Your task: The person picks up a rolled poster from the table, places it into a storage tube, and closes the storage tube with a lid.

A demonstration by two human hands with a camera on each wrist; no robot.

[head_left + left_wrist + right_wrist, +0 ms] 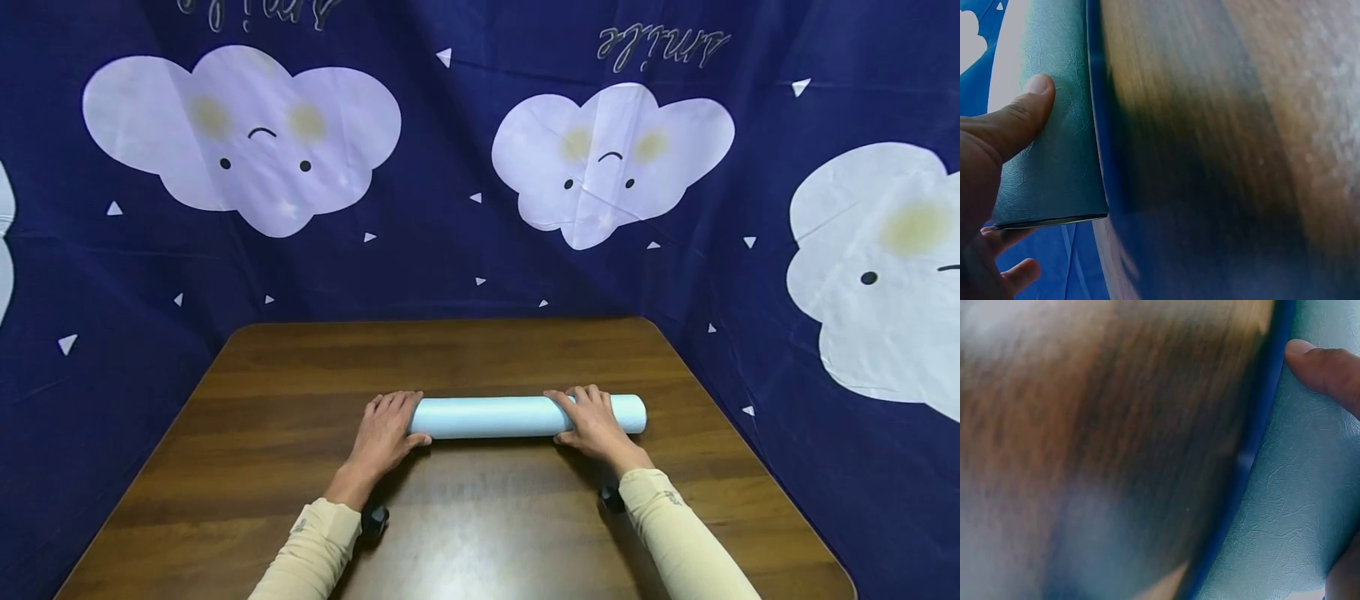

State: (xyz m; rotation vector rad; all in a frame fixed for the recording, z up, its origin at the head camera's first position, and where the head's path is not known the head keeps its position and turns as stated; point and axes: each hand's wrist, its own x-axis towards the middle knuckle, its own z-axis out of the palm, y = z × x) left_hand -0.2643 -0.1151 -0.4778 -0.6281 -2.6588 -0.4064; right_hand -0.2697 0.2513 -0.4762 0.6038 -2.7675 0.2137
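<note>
A pale blue roll (525,416) lies crosswise on the brown wooden table (465,358), about midway between the near and far edges and a little right of the centre. The left hand (386,433) sits at the roll's left end, its fingers laid over the top of the end and its thumb against the near side; the left wrist view shows the thumb pressed flat to the roll's textured surface (1054,162) with the other fingers curled beyond the end, so the hand holds the roll in a loose wrap. The right hand (592,421) rests on the roll a short way in from its right end, fingers draped over the top and the thumb on the near side; the right wrist view shows a thumb tip touching the same textured surface (1310,506) just beside the table, and the rest of that grip lies out of view. A short stretch of the roll sticks out to the right past the right hand. Both arms wear cream sleeves (675,533). Behind and around the table hangs a dark blue cloth (450,250) printed with white smiling clouds and small triangles.
</note>
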